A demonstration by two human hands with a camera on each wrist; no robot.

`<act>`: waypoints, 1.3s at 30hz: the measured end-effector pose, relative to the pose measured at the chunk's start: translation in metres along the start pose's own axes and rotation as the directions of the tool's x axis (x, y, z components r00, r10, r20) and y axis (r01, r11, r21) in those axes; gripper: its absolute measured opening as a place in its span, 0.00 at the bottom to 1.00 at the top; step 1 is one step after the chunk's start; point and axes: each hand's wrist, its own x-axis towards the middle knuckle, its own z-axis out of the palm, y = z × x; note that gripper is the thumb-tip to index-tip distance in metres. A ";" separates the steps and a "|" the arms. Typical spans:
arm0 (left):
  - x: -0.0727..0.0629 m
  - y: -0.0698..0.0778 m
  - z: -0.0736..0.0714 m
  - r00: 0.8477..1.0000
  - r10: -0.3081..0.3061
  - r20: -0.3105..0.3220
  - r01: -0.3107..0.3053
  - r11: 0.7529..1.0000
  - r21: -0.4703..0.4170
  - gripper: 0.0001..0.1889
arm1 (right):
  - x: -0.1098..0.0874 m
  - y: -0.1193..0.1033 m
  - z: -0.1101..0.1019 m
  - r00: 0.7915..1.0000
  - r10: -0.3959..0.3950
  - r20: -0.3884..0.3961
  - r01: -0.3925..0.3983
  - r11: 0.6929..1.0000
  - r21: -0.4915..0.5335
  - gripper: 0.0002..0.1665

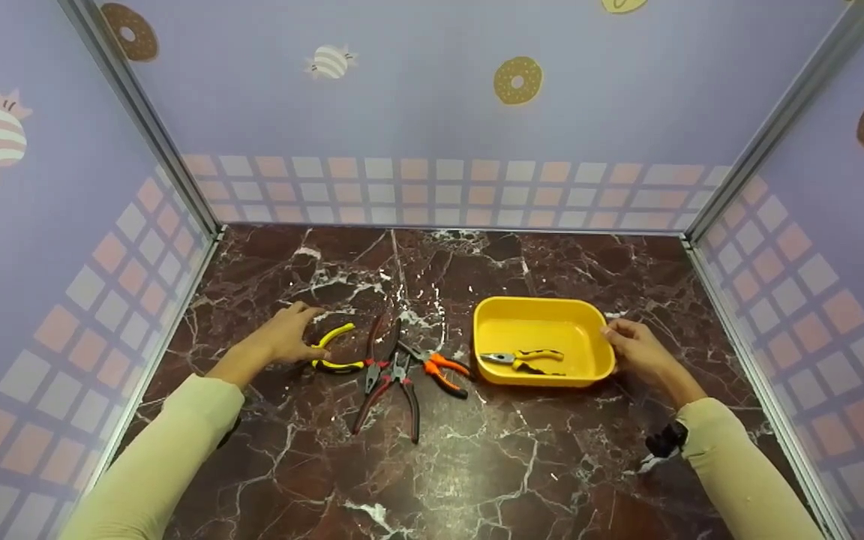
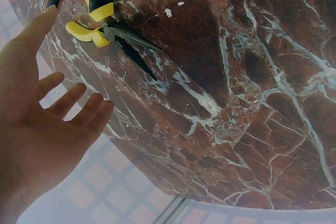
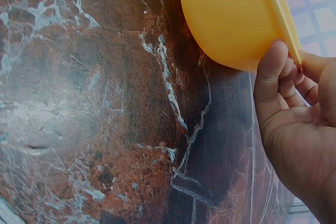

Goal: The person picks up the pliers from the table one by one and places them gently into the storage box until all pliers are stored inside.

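The left hand (image 1: 282, 337) hangs loosely open beside yellow-handled pliers (image 1: 343, 368). The right hand (image 1: 638, 350) pinches a yellow box (image 1: 537, 381) by its rim; another pair of pliers (image 1: 523, 356) lies inside.

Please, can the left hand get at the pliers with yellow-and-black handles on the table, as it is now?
Yes, most likely. The left hand is open right beside the yellow-and-black pliers, and nothing seems to lie between. The red-handled pliers are on the far side.
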 end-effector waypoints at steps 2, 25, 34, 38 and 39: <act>-0.001 0.001 0.002 1.000 0.004 0.003 -0.004 1.000 0.001 0.47 | 0.000 0.000 -0.001 1.000 -0.004 0.000 0.004 1.000 -0.005 0.23; -0.002 0.001 0.027 1.000 0.009 0.006 -0.009 1.000 0.024 0.48 | 0.000 -0.001 0.000 1.000 0.006 -0.004 -0.006 1.000 0.002 0.22; -0.003 -0.001 0.032 1.000 -0.023 -0.001 0.023 0.998 0.052 0.46 | -0.001 -0.003 0.000 1.000 -0.007 -0.005 0.007 1.000 -0.009 0.21; -0.001 0.000 0.034 0.999 -0.034 -0.009 0.034 0.997 0.062 0.45 | -0.002 -0.003 0.000 1.000 -0.021 0.001 0.021 1.000 -0.013 0.20; -0.001 0.001 0.034 0.999 -0.038 -0.010 0.038 0.997 0.065 0.45 | -0.002 -0.003 0.000 1.000 -0.026 0.006 0.027 0.999 -0.018 0.20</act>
